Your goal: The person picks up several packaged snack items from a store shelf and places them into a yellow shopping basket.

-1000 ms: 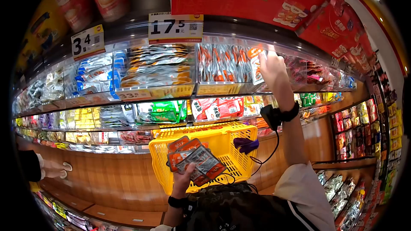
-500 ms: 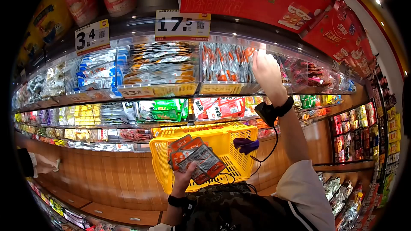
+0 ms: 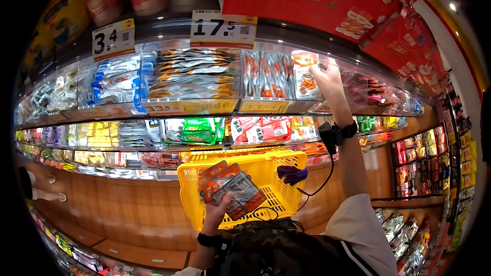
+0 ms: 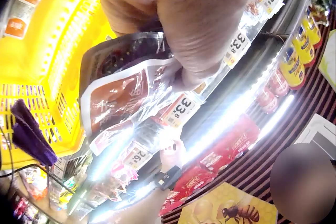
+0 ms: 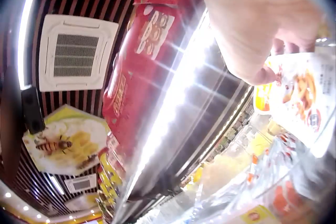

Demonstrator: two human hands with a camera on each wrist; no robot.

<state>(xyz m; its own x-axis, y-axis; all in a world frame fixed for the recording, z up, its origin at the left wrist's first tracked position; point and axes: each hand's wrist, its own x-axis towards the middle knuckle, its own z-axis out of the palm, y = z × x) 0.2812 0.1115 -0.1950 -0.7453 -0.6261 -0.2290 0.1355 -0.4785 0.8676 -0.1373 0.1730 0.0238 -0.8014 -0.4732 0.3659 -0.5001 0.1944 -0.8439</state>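
The left hand (image 3: 216,211) grips several flat red-and-grey packets (image 3: 236,192) fanned over the yellow basket (image 3: 190,194); in the left wrist view its thumb and fingers close on a clear-edged packet (image 4: 123,90). The right hand (image 3: 330,83) is up at the top shelf bin, pinching the edge of a white-and-orange packet (image 3: 306,79). In the right wrist view that packet (image 5: 302,95) shows its printed front, with the right hand (image 5: 257,19) at its upper edge. Beside it in the bin, silver-and-orange packets (image 3: 266,75) stand in rows.
Red boxes (image 3: 302,0) sit above the shelf, over price tags (image 3: 223,29). Lower shelves hold green packets (image 3: 194,132) and red ones. A purple cloth item (image 3: 292,175) lies on the basket's right side, near a black cable (image 3: 323,186). Another person's legs (image 3: 48,195) show at far left.
The right hand dipped toward the bin, then drew back slightly right, with the white-and-orange packet's front now facing outward. The left hand still holds its packets over the basket.
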